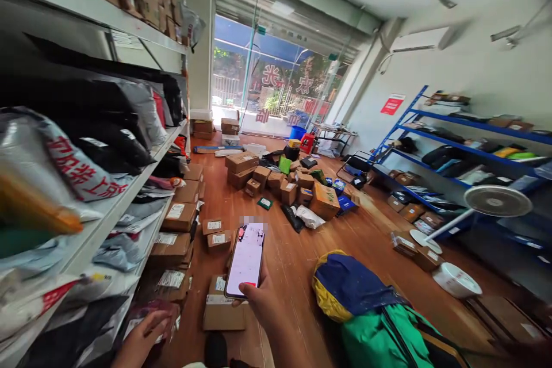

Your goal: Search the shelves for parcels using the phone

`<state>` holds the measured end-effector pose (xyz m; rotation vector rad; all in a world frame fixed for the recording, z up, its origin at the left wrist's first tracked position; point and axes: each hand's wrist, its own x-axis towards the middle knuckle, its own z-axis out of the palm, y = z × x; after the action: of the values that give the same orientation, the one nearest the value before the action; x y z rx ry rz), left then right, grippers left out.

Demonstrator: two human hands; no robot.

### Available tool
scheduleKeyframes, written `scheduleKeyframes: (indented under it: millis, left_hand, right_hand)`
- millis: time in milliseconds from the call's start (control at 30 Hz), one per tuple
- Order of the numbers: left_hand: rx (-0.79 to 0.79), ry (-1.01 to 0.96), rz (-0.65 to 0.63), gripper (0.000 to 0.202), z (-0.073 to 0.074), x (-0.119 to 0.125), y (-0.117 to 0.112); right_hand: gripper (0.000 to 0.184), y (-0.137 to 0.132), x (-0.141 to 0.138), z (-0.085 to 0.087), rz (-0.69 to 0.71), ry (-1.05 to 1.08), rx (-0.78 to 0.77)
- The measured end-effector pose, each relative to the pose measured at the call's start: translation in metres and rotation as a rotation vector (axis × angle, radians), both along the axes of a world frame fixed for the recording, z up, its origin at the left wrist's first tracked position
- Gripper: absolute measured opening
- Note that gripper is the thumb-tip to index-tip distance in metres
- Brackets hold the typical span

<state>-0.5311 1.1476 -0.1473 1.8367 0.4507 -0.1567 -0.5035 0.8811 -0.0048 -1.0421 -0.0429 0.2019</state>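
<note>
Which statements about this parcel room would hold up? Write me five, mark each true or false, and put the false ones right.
1. The right hand holds a phone. True.
2. Both hands grip the phone. False: only the right does; the left hand is down near the stacked boxes by the shelf on the left.
3. The shelf on the right has a blue frame. True.
4. Every cardboard box sits on a shelf. False: many boxes lie on the floor.
5. A red sign is on the wall at the right. True.
</note>
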Motion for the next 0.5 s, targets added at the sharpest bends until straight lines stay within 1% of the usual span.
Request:
scheduleKeyframes:
  millis: [67,100,133,167,233,300,367,400,433,500]
  left_hand:
    - [-0.113,0.054,0.070,0.058,0.015,-0.021,0.003]
    - [-0.164,0.082,0.102,0.059,0.019,-0.032,0.006]
    - [-0.191,0.098,0.137,0.060,0.021,-0.044,0.009]
    - [-0.204,0.104,0.165,0.061,0.019,-0.055,0.012]
    - [-0.209,0.084,0.215,0.063,0.007,-0.078,0.020]
    - [-0.201,0.045,0.278,0.062,-0.012,-0.102,0.028]
    - [-0.178,0.014,0.355,0.056,-0.029,-0.129,0.030]
    - [-0.152,0.000,0.393,0.052,-0.035,-0.143,0.029]
    - [-0.115,-0.017,0.433,0.047,-0.039,-0.157,0.027]
    - [-0.014,-0.050,0.502,0.039,-0.040,-0.184,0.021]
  right_hand:
    - [0.099,0.013,-0.008,0.004,0.013,0.000,-0.046]
    - [0.101,0.020,-0.012,0.004,0.029,0.007,-0.058]
    - [0.102,0.027,-0.016,0.004,0.050,0.016,-0.061]
    - [0.104,0.033,-0.020,0.002,0.072,0.026,-0.058]
    - [0.106,0.044,-0.027,-0.001,0.118,0.040,-0.048]
    - [0.104,0.053,-0.032,-0.008,0.180,0.062,-0.039]
    - [0.099,0.059,-0.037,-0.018,0.283,0.107,-0.017]
    - [0.096,0.062,-0.040,-0.023,0.341,0.140,-0.001]
    - [0.094,0.064,-0.042,-0.029,0.399,0.178,0.020]
    - [0.094,0.070,-0.045,-0.041,0.471,0.262,0.036]
